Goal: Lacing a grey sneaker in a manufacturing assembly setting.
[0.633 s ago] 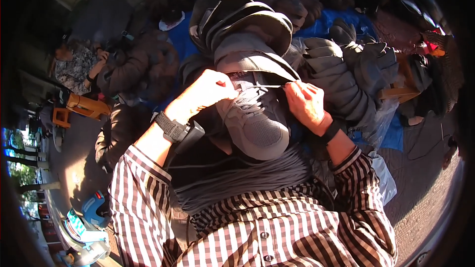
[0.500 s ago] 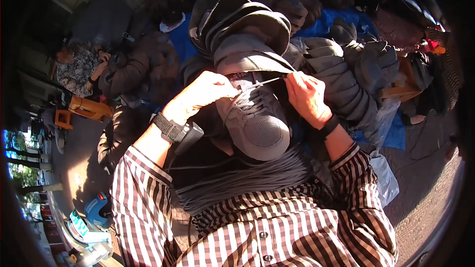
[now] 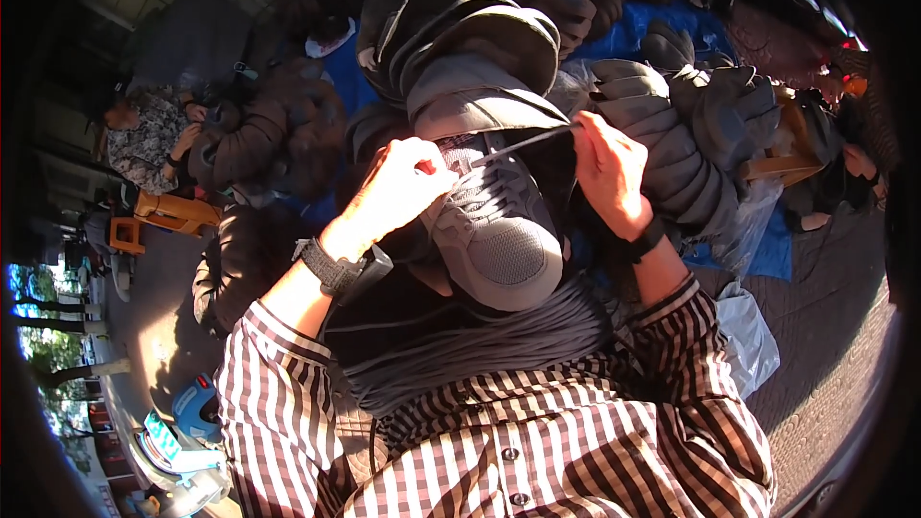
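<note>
A grey lace-up shoe [image 3: 508, 264] lies toe toward me above my lap, its lacing half crossed over the tongue. My left hand [image 3: 403, 190] is closed in a pinch at the left eyelet edge, its fingertips on the lace; how much they hold is partly hidden. From there a grey shoelace [image 3: 530, 142] runs tight up to the right. At its other end my right hand [image 3: 611, 173] pinches it, clear of the shoe. Behind the shoe's opening stands a stack of nested grey shoes [image 3: 480, 101]. Across my lap lies a thick bundle of grey laces [image 3: 480, 350].
More rows of grey shoes [image 3: 662, 144] lie at the right on a blue sheet [image 3: 672, 29]. A clear plastic bag [image 3: 748, 336] rests beside my right arm. At the left, a person [image 3: 144, 149] sits by other shoes, near an orange stool [image 3: 173, 211].
My right hand has moved a little right and up, drawing out a longer stretch of lace. My left hand stays at the eyelets, shifted only slightly.
</note>
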`<state>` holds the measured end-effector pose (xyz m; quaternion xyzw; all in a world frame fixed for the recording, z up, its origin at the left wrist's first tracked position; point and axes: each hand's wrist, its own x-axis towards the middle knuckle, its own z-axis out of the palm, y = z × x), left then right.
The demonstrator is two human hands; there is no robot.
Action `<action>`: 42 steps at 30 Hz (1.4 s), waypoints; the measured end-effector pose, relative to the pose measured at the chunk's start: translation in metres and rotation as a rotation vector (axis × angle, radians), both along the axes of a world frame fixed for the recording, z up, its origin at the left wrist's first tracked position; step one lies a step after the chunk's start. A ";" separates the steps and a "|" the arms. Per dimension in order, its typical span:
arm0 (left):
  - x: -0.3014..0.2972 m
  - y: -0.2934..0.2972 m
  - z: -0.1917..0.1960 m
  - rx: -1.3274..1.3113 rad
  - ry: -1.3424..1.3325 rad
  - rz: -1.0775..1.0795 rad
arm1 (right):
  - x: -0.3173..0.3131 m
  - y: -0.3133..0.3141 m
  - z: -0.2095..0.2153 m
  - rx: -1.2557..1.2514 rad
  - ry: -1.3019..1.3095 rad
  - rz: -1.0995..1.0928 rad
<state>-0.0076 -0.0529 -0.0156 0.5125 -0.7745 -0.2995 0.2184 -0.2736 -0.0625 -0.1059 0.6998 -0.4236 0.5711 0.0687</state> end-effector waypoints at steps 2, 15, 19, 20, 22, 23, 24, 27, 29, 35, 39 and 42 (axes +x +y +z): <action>0.001 0.001 -0.009 -0.090 -0.016 0.007 | -0.020 0.014 -0.014 -0.014 0.085 0.051; 0.002 -0.012 -0.001 0.242 0.188 0.011 | -0.033 0.055 0.022 0.344 0.027 0.121; 0.000 -0.005 0.006 0.226 0.155 0.033 | 0.014 0.065 0.043 0.423 -0.085 0.467; 0.001 -0.001 0.009 0.216 0.154 0.032 | 0.027 0.062 0.045 0.420 -0.059 0.471; 0.002 -0.001 0.001 0.196 0.153 0.047 | 0.037 0.050 0.039 0.327 -0.005 0.389; 0.001 -0.002 -0.003 0.212 0.142 0.043 | 0.039 0.043 0.034 0.336 0.004 0.375; 0.000 -0.001 -0.003 0.220 0.148 0.041 | 0.039 0.037 0.030 0.381 -0.004 0.409; -0.001 0.009 -0.002 0.172 0.265 0.126 | 0.042 0.033 0.024 0.412 -0.016 0.441; -0.005 0.017 0.003 0.007 0.355 0.215 | 0.039 0.032 0.024 0.344 0.115 0.338; 0.016 0.056 0.003 0.094 0.227 0.321 | 0.038 0.041 0.009 0.516 0.167 0.262; 0.027 0.070 -0.020 0.258 0.309 0.280 | 0.036 0.043 0.012 0.459 0.205 0.228; 0.031 0.067 -0.028 0.300 0.287 0.252 | 0.033 0.045 0.005 0.416 0.198 0.221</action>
